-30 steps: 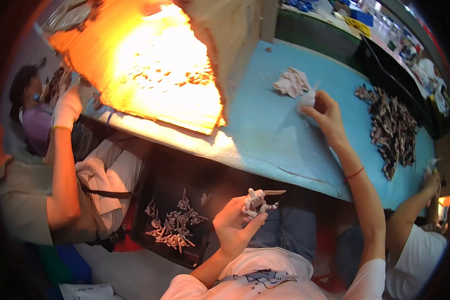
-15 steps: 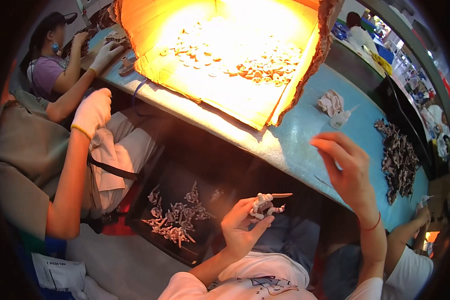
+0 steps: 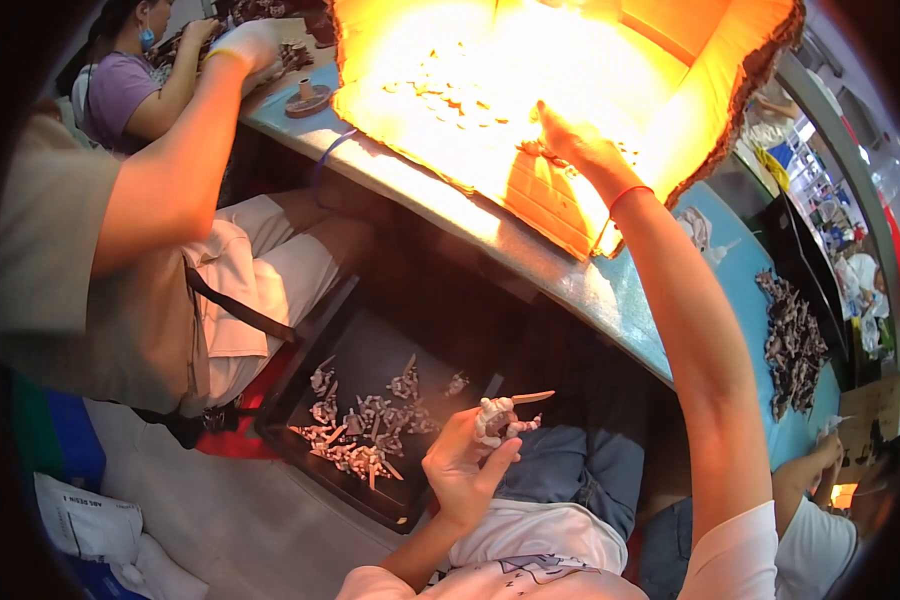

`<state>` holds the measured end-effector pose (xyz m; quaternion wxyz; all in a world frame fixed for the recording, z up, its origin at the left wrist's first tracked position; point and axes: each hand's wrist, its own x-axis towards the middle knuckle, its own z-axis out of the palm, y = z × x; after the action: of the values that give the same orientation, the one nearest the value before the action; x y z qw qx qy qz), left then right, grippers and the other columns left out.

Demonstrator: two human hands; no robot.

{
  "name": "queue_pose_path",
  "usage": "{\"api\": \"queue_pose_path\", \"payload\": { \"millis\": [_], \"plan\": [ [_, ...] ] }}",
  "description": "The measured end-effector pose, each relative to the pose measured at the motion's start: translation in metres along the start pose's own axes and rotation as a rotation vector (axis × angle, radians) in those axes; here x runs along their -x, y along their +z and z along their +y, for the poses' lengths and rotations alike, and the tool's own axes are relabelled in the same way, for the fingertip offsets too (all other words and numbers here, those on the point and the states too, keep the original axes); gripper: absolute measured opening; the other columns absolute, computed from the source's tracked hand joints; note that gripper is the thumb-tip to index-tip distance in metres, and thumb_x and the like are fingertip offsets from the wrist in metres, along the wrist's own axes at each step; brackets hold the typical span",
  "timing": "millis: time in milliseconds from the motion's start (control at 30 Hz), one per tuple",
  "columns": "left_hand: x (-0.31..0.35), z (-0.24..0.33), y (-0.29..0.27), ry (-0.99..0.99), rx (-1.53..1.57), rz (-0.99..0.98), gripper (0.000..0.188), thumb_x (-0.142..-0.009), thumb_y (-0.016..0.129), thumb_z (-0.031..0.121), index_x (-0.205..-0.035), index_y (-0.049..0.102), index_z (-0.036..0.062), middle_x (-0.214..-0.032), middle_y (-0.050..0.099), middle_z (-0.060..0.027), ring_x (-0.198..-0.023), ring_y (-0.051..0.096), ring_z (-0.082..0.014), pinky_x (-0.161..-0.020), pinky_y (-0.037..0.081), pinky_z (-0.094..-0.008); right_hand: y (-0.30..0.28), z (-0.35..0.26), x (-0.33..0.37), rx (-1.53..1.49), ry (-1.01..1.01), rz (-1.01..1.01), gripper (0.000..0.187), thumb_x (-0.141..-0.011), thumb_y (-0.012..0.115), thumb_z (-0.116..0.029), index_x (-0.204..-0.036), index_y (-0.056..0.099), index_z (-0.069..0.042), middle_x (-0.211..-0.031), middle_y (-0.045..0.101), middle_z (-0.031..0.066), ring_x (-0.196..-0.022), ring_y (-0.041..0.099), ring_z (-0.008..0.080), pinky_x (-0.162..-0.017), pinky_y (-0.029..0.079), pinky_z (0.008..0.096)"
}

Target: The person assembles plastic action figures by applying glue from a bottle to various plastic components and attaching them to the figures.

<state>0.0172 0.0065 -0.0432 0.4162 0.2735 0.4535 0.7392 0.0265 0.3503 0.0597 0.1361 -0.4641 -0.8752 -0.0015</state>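
My left hand (image 3: pixel 460 465) is closed around a small pale pinkish-grey figurine (image 3: pixel 495 422), a thin pointed tan piece sticking out from its top. It holds the figurine above my lap, beside a black tray (image 3: pixel 425 375) of similar figurines (image 3: pixel 370 430). My right arm stretches up over the table's edge into a brightly lit cardboard box (image 3: pixel 545 205). Inside it, my right hand (image 3: pixel 585 145) is just above small round pieces (image 3: pixel 460 100). Glare washes out its fingertips, so whether they grip a piece is unclear.
A co-worker's gloved hand (image 3: pixel 248 45) is at the left above the table. Heaped dark parts (image 3: pixel 795 345) lie on the blue tabletop (image 3: pixel 660 345) at the right, with a crumpled white cloth (image 3: pixel 695 228) behind my arm. A round brown stand (image 3: pixel 308 98) sits left of the box.
My right hand has gone from above the table, right of the box, into the box. My left hand still holds the figurine. The co-worker's gloved hand has risen, and the view has shifted.
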Motion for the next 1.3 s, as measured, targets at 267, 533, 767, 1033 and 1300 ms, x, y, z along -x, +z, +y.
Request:
{"api": "queue_pose_path", "payload": {
  "millis": [267,533,767,1033,1300],
  "plan": [
    [-0.005,0.001,-0.005,-0.008,0.023,0.011,0.029,-0.074,0.064,-0.004,-0.101,0.056,-0.0069,-0.096,0.056,-0.0108,-0.08,0.059,-0.0148,-0.056,0.055,-0.0231,0.035,0.034,-0.038,-0.195,0.082,0.055,0.036,-0.088,0.037,-0.029,-0.105,0.057,-0.005,-0.084,0.061,0.0182,-0.068,0.057,0.0296,-0.058,0.045,0.0393],
    [-0.004,-0.004,0.01,-0.016,0.004,-0.049,0.032,-0.073,0.064,-0.007,-0.104,0.056,-0.0057,-0.093,0.058,-0.007,-0.077,0.059,-0.0106,-0.059,0.054,-0.0216,-0.01,0.01,0.006,0.006,-0.339,0.445,0.026,-0.074,0.05,-0.001,-0.096,0.063,-0.003,-0.074,0.059,0.018,-0.062,0.057,0.0281,-0.055,0.047,0.0389],
    [0.003,-0.003,0.022,-0.019,0.024,-0.085,0.031,-0.074,0.062,-0.006,-0.105,0.054,-0.0055,-0.094,0.059,-0.0096,-0.074,0.058,-0.0112,-0.053,0.052,-0.0212,-0.061,0.0,0.152,-0.503,-0.258,0.223,0.008,-0.075,0.06,-0.001,-0.082,0.064,0.001,-0.078,0.064,0.0093,-0.069,0.062,0.0162,-0.059,0.05,0.0248],
    [-0.005,-0.011,0.089,-0.115,0.07,-0.337,0.033,-0.077,0.06,-0.001,-0.109,0.053,-0.0061,-0.097,0.058,-0.0112,-0.069,0.056,-0.0108,-0.046,0.047,-0.0205,-0.082,0.081,0.297,-1.615,0.437,-0.033,0.015,-0.08,0.058,-0.001,-0.093,0.057,0.005,-0.083,0.061,0.01,-0.071,0.061,0.014,-0.053,0.051,0.0225],
    [0.001,-0.039,0.147,0.046,-0.172,-0.516,0.041,-0.073,0.06,-0.009,-0.113,0.052,-0.0065,-0.109,0.051,-0.0156,-0.087,0.057,-0.0192,-0.069,0.051,-0.0266,-0.092,0.108,0.349,-1.908,0.559,0.013,0.015,-0.08,0.056,0.001,-0.094,0.054,0.007,-0.089,0.059,0.0151,-0.075,0.064,0.0221,-0.06,0.055,0.0255]
  ]
}}
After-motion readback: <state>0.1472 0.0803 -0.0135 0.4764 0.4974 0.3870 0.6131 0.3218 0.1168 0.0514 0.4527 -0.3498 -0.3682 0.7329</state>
